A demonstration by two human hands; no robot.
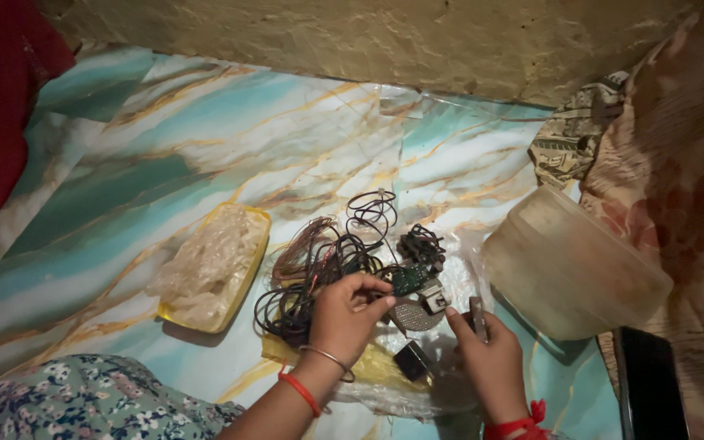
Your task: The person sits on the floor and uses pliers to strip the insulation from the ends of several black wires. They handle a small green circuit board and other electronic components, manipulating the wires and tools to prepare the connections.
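I see the teal, white and gold marble-patterned floor sheet (165,155) lying open to the far left and toward the rough plaster wall (385,41); that is the free room. The right side is closed off by a translucent round plastic tub (572,265) tipped on its side, a floral cushion (678,163) and a black flat device (649,387) at the lower edge.

My left hand (344,314) has its fingers (376,287) pinched on a small green circuit board (409,279), which sits at the right edge of a tangle of thin black and brown wires (319,265). My right hand (490,358) grips a small dark flat piece (477,316) between thumb and fingers. Between the hands lie a round grey mesh disc (415,316) and a small black cube-shaped part (411,358), on clear crumpled plastic wrap (385,395).

Left of the wires, well apart from the hands, sits a yellow rectangular tray (246,273) filled with crumpled clear plastic (205,265). I can make out no labels.
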